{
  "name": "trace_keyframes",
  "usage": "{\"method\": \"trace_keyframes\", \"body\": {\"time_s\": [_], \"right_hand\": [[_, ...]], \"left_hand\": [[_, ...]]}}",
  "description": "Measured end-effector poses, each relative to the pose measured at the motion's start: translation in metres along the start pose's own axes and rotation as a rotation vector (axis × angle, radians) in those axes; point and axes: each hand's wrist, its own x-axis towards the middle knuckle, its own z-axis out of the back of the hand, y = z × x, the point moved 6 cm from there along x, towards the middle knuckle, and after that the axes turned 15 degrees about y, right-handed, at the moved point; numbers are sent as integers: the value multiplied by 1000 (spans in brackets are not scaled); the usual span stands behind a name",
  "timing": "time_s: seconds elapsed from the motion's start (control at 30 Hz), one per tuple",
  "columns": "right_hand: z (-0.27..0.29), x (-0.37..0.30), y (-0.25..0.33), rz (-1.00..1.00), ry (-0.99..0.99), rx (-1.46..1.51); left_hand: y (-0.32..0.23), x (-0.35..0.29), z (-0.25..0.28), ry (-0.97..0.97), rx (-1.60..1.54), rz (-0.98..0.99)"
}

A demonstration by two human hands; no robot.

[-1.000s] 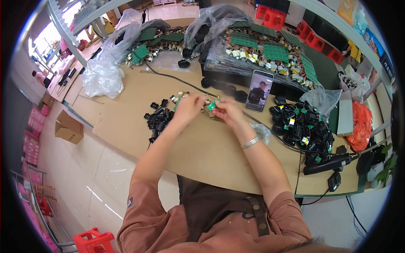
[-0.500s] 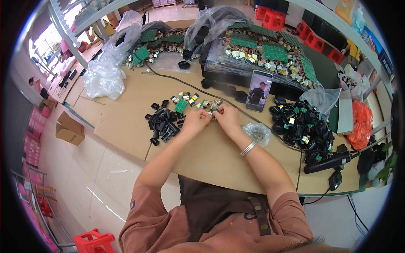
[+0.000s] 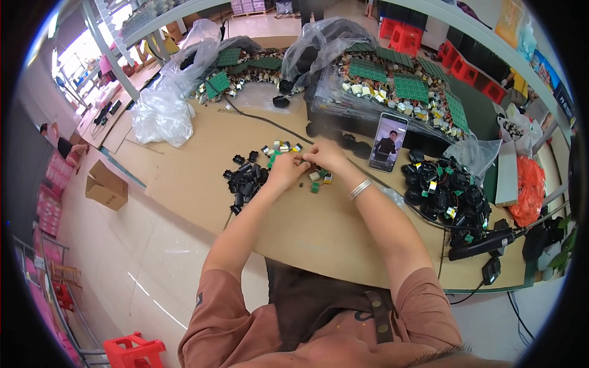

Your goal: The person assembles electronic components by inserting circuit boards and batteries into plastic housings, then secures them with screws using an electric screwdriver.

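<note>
My left hand (image 3: 286, 170) and my right hand (image 3: 327, 156) meet over the cardboard-covered bench, fingertips pinched close together. Whatever sits between them is too small or hidden to make out. Just below my right hand lie small green circuit boards (image 3: 315, 187) and a battery with yellow tape (image 3: 327, 178). Several similar white-and-yellow batteries (image 3: 283, 147) are grouped beyond my left hand, where a green board (image 3: 273, 158) is partly covered by it. To the left of that hand is a pile of small black plastic housings (image 3: 244, 182).
A phone (image 3: 388, 142) stands upright behind my right hand. Black round parts with wires (image 3: 443, 187) are heaped at right, near a black power screwdriver (image 3: 481, 244). A black cable (image 3: 270, 124) crosses the bench. Green board panels (image 3: 411, 88) and plastic bags (image 3: 162, 116) line the back.
My hands have drawn closer together. Small boards and a battery now show on the cardboard below my right hand. My right forearm now covers most of the small clear bag.
</note>
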Motion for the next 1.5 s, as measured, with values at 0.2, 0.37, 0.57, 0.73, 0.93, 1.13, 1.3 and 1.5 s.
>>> {"method": "trace_keyframes", "body": {"time_s": [0.2, 0.37, 0.57, 0.73, 0.93, 1.13, 1.3, 1.5], "right_hand": [[16, -15, 16, -71, -53, 137], [22, -20, 19, -63, -311, -167], [47, -38, -13, -112, -468, -196], [-2, -46, 3, -11, -81, -287], [-46, -49, 18, -15, 57, -345], [-53, -82, 17, 88, -147, -519], [-13, -139, 11, 50, -297, 46], [37, -234, -5, 351, -339, 966]], "left_hand": [[-31, -3, 17, -237, 266, -238], [-30, 13, 20, -251, 340, -205], [-3, 1, 44, -135, 183, -118], [16, -23, 55, -183, -130, -191], [20, -43, 49, -212, 129, -119], [-18, -16, 20, -337, 327, -470], [-68, 56, -19, -225, 315, -614], [-86, 98, -66, -188, 906, -510]]}}
